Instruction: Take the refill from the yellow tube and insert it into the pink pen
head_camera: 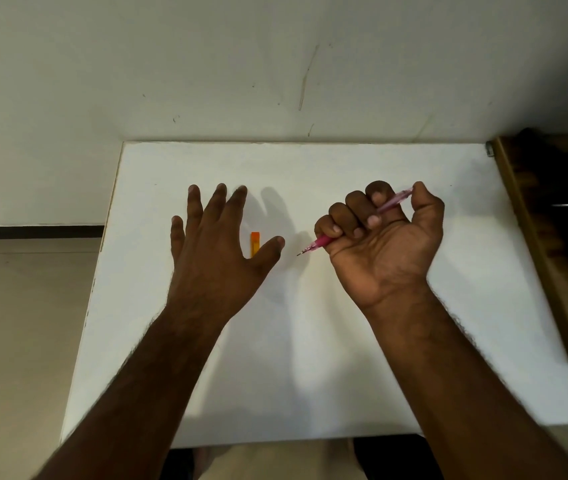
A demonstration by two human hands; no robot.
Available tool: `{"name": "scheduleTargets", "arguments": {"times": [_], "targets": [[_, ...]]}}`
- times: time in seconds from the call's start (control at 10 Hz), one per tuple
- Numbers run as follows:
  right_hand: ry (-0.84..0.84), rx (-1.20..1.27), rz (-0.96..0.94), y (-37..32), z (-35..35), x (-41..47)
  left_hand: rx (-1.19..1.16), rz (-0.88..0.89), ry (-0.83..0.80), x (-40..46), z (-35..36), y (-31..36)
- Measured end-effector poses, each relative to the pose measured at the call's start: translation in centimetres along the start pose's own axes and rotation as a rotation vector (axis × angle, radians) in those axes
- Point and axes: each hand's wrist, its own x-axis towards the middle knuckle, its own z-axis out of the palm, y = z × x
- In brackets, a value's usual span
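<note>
My right hand [384, 237] grips the pink pen [324, 241] in a fist, palm turned up. The pen's thin metal tip points down-left and its translucent rear end sticks out by my thumb. A small yellow-orange tube [255, 242] lies flat on the white table [310, 358], between the thumb and forefinger of my left hand [218, 244]. That hand hovers over the tube with its fingers spread and straight, back facing up. Its thumb hides the tube's lower end. No refill is visible.
The table's back edge meets a pale wall. A dark wooden piece of furniture [549, 220] stands along the right edge. Beige floor [22, 323] lies off the left edge.
</note>
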Motion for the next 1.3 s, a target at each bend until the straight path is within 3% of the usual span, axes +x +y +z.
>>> {"name": "scheduleTargets", "arguments": {"times": [1.3], "targets": [[0.042, -0.037, 0.016, -0.12, 0.19, -0.02, 0.007, -0.006, -0.008, 0.03, -0.07, 0.09]]}}
